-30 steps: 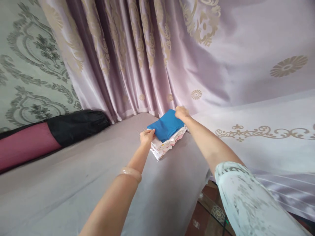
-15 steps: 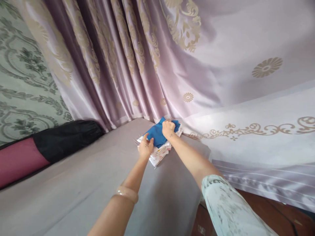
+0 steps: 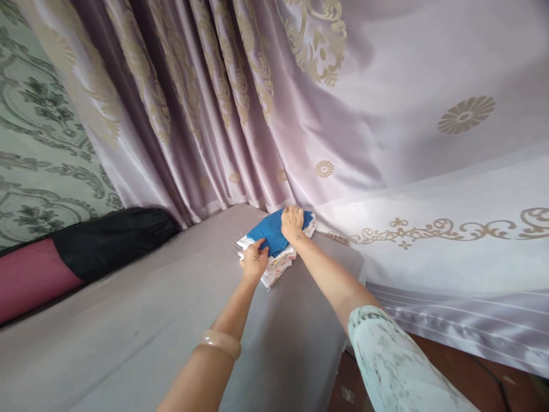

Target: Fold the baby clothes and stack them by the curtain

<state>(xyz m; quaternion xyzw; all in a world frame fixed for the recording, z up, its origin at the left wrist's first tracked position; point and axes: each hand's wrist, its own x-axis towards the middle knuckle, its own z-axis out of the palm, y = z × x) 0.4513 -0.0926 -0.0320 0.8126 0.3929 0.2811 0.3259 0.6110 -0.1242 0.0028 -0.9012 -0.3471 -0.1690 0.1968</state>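
A folded blue cloth point(image 3: 270, 229) lies on top of a small stack of white printed cloths point(image 3: 278, 270) at the far corner of a grey-covered surface. My left hand point(image 3: 254, 257) pinches the blue cloth's near left edge between thumb and fingers. Curled over the right part of the blue cloth, my right hand point(image 3: 293, 223) presses down with its fingers bent; the fingertips are hidden against the fabric. The printed cloths stick out below and to the right of the blue one.
The grey sheet point(image 3: 171, 320) covers the flat surface. Along its left back edge lies a long black and pink bag point(image 3: 111, 240). Mauve curtains point(image 3: 257, 126) hang close behind the stack. Green patterned wallpaper point(image 3: 38, 126) is at the left, brown floor point(image 3: 355, 383) at the lower right.
The blue cloth's far edge, raised in a peak before, now lies flatter. My right hand has spread slightly over it, and my left hand stays at the near left edge.
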